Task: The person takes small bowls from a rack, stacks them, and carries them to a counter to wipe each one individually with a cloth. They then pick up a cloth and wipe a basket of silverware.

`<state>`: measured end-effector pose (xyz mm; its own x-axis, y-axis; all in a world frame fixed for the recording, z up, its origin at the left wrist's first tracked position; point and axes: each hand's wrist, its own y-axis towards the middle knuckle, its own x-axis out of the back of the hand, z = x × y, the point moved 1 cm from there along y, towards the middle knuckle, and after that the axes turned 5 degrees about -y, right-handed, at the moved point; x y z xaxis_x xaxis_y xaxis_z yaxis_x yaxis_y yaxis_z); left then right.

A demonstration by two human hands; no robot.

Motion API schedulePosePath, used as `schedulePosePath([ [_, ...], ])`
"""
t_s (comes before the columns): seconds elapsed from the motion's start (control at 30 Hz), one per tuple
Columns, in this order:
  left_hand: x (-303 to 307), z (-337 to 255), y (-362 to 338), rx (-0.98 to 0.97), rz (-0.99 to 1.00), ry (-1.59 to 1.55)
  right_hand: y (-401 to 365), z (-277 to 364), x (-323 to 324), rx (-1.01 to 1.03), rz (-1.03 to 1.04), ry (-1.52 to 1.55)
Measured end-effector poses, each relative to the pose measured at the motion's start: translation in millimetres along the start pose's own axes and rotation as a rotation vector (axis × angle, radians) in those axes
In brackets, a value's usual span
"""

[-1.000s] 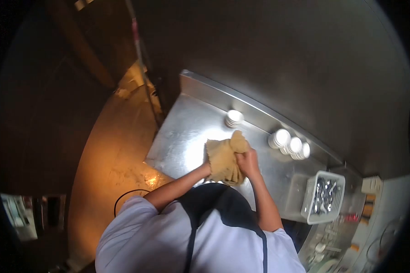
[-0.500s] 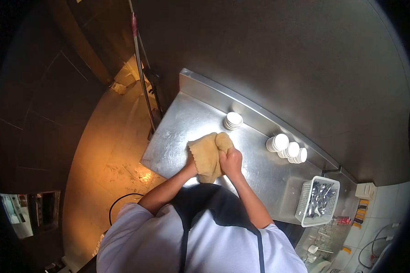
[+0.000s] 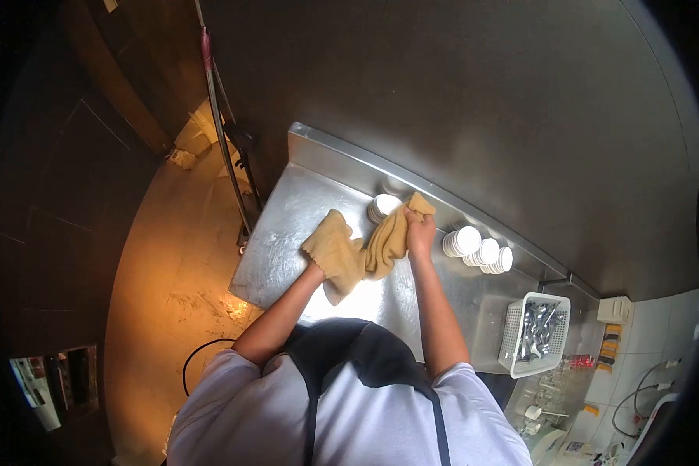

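Note:
A tan cloth [image 3: 386,247] stretches between my two hands above the steel counter. My right hand [image 3: 420,231] is closed on its upper right part, with a bunched end sticking out above the fist. Most of my left hand [image 3: 316,269] is covered by the cloth's left part, so its fingers are hidden. Just behind the cloth stands a stack of white cups [image 3: 382,206], partly covered by it. More stacked white cups [image 3: 464,241] stand to the right, along the raised back edge.
A white plastic basket [image 3: 506,342] of metal cutlery is at the counter's right end. Glassware [image 3: 550,384] stands beyond it. The steel counter [image 3: 276,225] has a raised back edge against a dark wall. A pole [image 3: 224,140] leans at the left, over the brown floor.
My right hand has moved up and to the right with its part of the cloth. The cloth is now spread wider between my hands and partly covers the nearest cup stack.

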<state>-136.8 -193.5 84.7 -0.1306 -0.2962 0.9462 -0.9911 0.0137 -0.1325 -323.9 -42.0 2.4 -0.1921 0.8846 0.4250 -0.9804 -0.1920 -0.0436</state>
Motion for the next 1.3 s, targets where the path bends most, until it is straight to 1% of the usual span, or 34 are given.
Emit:
schedulePosePath([
  [0.03, 1, 2, 1, -0.005, 0.004, -0.002, 0, -1, 5, -0.001, -0.006, -0.013],
  [0.07, -18, 12, 9, -0.007, -0.031, -0.025, -2, -2, 9, -0.046, 0.013, 0.007],
  [0.1, -40, 21, 21, 0.010, -0.091, -0.062, -2, -3, 13, -0.092, 0.031, 0.027],
  [0.13, -76, 35, 38, 0.030, -0.184, -0.124, -2, -5, 16, -0.140, 0.046, 0.048],
  [0.17, -135, 55, 62, 0.025, -0.338, -0.208, 1, -9, 16, -0.147, 0.085, 0.042],
  [0.2, -201, 79, 92, -0.007, -0.532, -0.285, 5, -14, 13, -0.155, 0.123, 0.038],
  [0.23, -260, 100, 122, -0.067, -0.709, -0.312, 7, -17, 11, -0.164, 0.161, 0.034],
  [0.3, -212, 91, 123, 0.078, -0.601, -0.600, 11, -11, 4, -0.140, 0.238, 0.010],
  [0.33, -161, 75, 111, 0.180, -0.461, -0.808, 14, -8, 0, -0.128, 0.276, -0.001],
  [0.37, -131, 64, 105, 0.283, -0.311, -1.006, 19, -11, -6, -0.130, 0.306, -0.002],
  [0.47, -119, 62, 116, 0.309, -0.284, -0.922, 45, -56, -24, -0.092, 0.280, -0.148],
  [0.5, -129, 65, 121, 0.295, -0.305, -0.942, 50, -77, -31, -0.060, 0.242, -0.120],
  [0.57, -160, 77, 129, 0.272, -0.351, -0.985, 45, -86, -30, -0.037, 0.203, -0.028],
  [0.6, -162, 77, 127, 0.251, -0.378, -1.063, 44, -90, -31, -0.025, 0.186, 0.017],
  [0.63, -162, 76, 122, 0.230, -0.402, -1.142, 42, -82, -28, -0.038, 0.191, -0.089],
  [0.67, -166, 76, 119, 0.210, -0.423, -1.223, 36, -58, -19, -0.054, 0.195, -0.195],
  [0.7, -170, 78, 117, 0.225, -0.375, -1.214, 31, -39, -12, -0.072, 0.199, -0.301],
  [0.77, -176, 84, 116, 0.244, -0.280, -1.192, 27, -23, -9, -0.043, 0.191, -0.343],
  [0.8, -195, 94, 118, 0.166, -0.279, -1.156, 28, -19, -9, -0.024, 0.184, -0.364],
  [0.83, -191, 94, 116, 0.088, -0.279, -1.118, 31, -17, -9, -0.083, 0.189, -0.489],
  [0.87, -188, 93, 110, 0.047, -0.300, -0.939, 28, -17, -5, -0.077, 0.171, -0.428],
  [0.93, -93, 59, 85, -0.014, -0.365, -0.571, 10, 3, 12, -0.067, 0.128, -0.307],
  [0.97, -67, 45, 70, -0.071, -0.472, -0.439, 4, -6, 21, -0.050, 0.161, -0.282],
  [1.03, -26, 23, 49, -0.151, -0.519, -0.310, -20, -18, 42, -0.042, 0.183, -0.162],
  [1.07, -5, 15, 39, -0.170, -0.460, -0.306, -34, -23, 52, -0.032, 0.194, -0.102],
  [1.17, 42, 1, 12, -0.217, -0.293, -0.275, -70, -45, 102, -0.120, 0.378, -0.319],
  [1.23, 42, -7, 1, -0.193, -0.290, -0.318, -77, -23, 135, -0.123, 0.276, -0.587],
  [1.27, 34, -10, -6, -0.160, -0.336, -0.375, -82, -15, 149, -0.128, 0.226, -0.720],
  [1.3, 24, -14, -13, -0.127, -0.381, -0.432, -78, -11, 160, -0.009, 0.048, -0.740],
])
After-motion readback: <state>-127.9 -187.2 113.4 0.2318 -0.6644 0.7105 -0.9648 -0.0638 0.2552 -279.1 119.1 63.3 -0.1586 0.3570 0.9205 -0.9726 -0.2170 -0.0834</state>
